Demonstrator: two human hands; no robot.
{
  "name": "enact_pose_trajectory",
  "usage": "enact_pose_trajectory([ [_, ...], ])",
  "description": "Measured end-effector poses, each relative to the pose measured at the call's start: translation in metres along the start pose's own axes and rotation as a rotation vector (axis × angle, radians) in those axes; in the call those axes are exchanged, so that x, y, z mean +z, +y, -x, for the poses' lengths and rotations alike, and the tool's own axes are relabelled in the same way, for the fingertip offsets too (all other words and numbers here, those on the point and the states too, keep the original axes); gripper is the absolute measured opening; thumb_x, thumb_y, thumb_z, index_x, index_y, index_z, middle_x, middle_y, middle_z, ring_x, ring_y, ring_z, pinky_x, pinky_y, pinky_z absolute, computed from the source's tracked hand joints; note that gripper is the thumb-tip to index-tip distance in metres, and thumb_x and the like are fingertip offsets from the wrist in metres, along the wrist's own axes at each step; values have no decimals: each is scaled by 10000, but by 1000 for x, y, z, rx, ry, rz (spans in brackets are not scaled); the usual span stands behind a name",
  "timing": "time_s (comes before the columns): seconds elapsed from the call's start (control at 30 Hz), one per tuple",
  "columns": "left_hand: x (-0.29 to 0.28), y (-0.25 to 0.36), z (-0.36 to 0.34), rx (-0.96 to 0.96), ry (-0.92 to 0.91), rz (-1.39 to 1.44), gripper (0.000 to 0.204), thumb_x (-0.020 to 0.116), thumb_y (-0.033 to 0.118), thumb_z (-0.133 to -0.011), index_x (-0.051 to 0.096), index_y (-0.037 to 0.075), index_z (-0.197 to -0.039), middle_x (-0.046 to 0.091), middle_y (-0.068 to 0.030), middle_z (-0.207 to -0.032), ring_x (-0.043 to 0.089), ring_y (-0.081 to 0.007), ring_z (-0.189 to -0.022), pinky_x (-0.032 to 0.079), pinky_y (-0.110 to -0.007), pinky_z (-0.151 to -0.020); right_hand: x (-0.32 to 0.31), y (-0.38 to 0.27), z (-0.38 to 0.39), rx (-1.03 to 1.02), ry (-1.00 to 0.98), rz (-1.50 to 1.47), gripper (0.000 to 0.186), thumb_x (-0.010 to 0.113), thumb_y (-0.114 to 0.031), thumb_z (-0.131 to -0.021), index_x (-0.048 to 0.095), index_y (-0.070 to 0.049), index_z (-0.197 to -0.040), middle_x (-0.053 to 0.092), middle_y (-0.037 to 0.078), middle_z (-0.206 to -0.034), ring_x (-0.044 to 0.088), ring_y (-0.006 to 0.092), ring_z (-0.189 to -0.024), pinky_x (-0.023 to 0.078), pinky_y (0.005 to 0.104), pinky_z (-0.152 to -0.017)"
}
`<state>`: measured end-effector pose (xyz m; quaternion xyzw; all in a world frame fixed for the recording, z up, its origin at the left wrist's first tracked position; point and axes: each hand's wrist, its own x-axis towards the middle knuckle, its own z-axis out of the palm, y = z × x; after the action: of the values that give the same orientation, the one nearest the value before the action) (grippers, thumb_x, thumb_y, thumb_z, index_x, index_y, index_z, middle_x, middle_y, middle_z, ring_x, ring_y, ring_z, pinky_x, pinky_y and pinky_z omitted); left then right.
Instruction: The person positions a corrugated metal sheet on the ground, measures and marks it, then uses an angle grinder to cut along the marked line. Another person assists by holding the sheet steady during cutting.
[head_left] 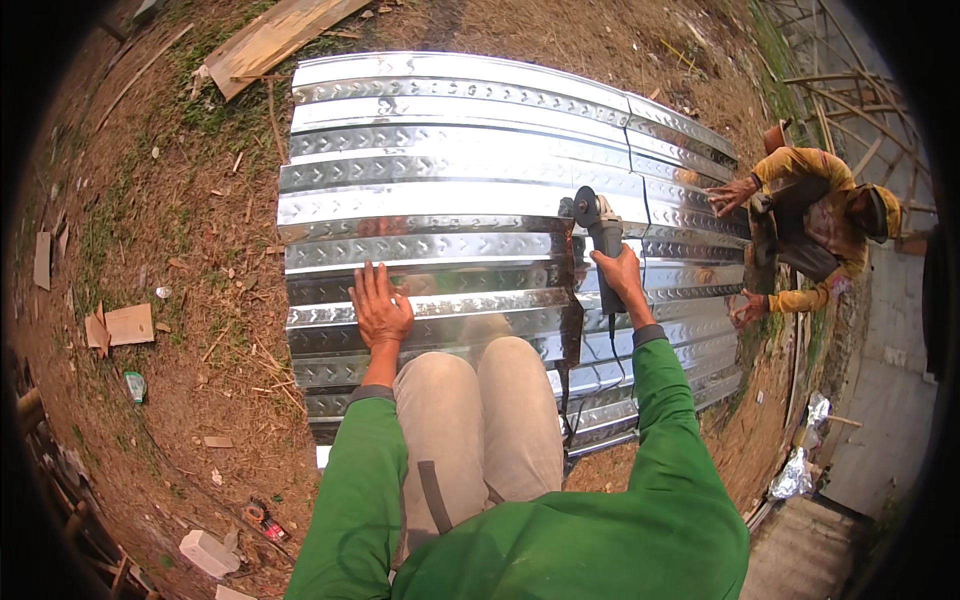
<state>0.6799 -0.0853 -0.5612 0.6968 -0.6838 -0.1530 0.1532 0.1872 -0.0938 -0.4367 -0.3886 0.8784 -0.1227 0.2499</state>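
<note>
My right hand (622,277) is wrapped round the body of an angle grinder (606,240), whose disc points to the far left, over the metal sheets. Its dark cord (613,335) trails back toward me across the metal. With fingers stretched out, my left hand (381,308) lies flat on the shiny ribbed metal sheets (430,190). A dark-edged cut or seam (572,300) runs from the grinder toward my knees. Farther right, a dark line (640,180) crosses the ribs. My knees rest on or just over the near part of the sheets.
A co-worker in yellow sleeves (812,170) crouches at the right end, both hands at the sheets' edge. Boards (285,38) lie at the far left. Wood scraps (130,325), a white block (208,553) and a red-and-black tool (265,522) are on the ground at left.
</note>
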Motion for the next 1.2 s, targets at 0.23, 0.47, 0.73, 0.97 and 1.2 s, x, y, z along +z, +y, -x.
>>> enact_pose_trajectory([
  [0.23,7,0,-9,5,34,3,795,647,273,-874,490,144,-1642,400,-137,-1744,337,-391,-1631,278,-598,-1327,-1,-9,-26,-19,-7,14,820,879,-478,-772,677,168,-1234,773,342,-1143,779,440,-1069,604,488,-941],
  [0.47,8,0,-11,4,32,4,795,644,268,-873,486,141,-1643,407,-141,-1739,338,-393,-1630,280,-601,-1326,-3,-17,-39,-3,8,73,800,883,-469,-777,689,176,-1208,772,348,-1136,779,437,-1074,603,489,-942],
  [0.73,8,0,-11,3,22,4,809,643,265,-874,469,142,-1654,389,-144,-1752,328,-391,-1633,265,-596,-1334,-9,-29,-38,-23,-24,27,702,885,-462,-776,743,98,-1177,796,292,-1074,795,390,-1004,609,476,-895],
  [0.97,7,0,-12,-4,3,-13,812,644,270,-872,467,143,-1654,378,-139,-1759,316,-388,-1640,262,-594,-1338,-8,-28,-42,-10,-24,29,698,892,-457,-779,734,107,-1158,794,295,-1073,797,390,-998,613,470,-886],
  [1.2,10,0,-11,-37,-45,-21,820,643,272,-865,465,138,-1654,370,-132,-1765,306,-384,-1645,252,-588,-1343,-5,-28,-52,-13,-31,34,755,894,-473,-779,710,135,-1187,781,320,-1118,789,402,-1034,611,475,-898],
])
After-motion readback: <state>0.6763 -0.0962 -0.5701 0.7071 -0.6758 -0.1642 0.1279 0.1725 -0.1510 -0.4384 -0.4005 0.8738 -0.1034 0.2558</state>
